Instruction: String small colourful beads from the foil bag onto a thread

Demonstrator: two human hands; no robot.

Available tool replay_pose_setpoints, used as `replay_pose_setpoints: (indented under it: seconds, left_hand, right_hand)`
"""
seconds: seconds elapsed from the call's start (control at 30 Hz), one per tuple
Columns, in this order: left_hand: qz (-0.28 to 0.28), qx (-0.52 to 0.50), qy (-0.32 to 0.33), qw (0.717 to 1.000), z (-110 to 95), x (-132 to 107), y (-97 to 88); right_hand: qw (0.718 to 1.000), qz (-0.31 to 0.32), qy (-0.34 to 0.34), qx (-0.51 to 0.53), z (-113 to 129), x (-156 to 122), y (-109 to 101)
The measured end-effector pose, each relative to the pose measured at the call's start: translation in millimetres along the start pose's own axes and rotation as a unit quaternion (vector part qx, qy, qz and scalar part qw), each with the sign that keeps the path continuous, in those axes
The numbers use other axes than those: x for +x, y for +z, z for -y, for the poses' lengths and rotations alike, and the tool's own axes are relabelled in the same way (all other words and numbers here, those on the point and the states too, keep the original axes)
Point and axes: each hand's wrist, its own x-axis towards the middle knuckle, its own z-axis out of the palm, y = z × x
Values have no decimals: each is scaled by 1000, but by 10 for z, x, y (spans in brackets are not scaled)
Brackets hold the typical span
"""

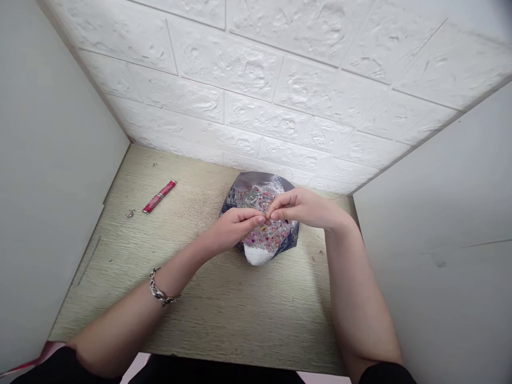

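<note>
My left hand and my right hand meet fingertip to fingertip above an open bag with a silvery lining. Each hand is closed in a pinch of thumb and forefinger. Whatever lies between the fingertips is too small to name. Inside the bag lies a heap of small beads, mostly pink, white and clear, with a few darker ones. The hands and fingers hide part of the heap. A silver chain bracelet circles my left wrist.
A red, pen-like tube lies on the wooden tabletop at the left. Near it are a small metal piece and another tiny one. A white brick-patterned wall rises behind, with pale panels on both sides.
</note>
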Motion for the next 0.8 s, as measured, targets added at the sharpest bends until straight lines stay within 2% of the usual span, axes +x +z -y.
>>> replay_pose_setpoints:
  seconds: [0.23,0.8]
  left_hand:
    - [16,-10,-1,1000,17,0,2]
    - [51,9,-7,999,-30,-24,-12]
  right_hand:
    - [1000,2,-5,9,-1,-9,2]
    - [998,61,23,3,-47,-29,-9]
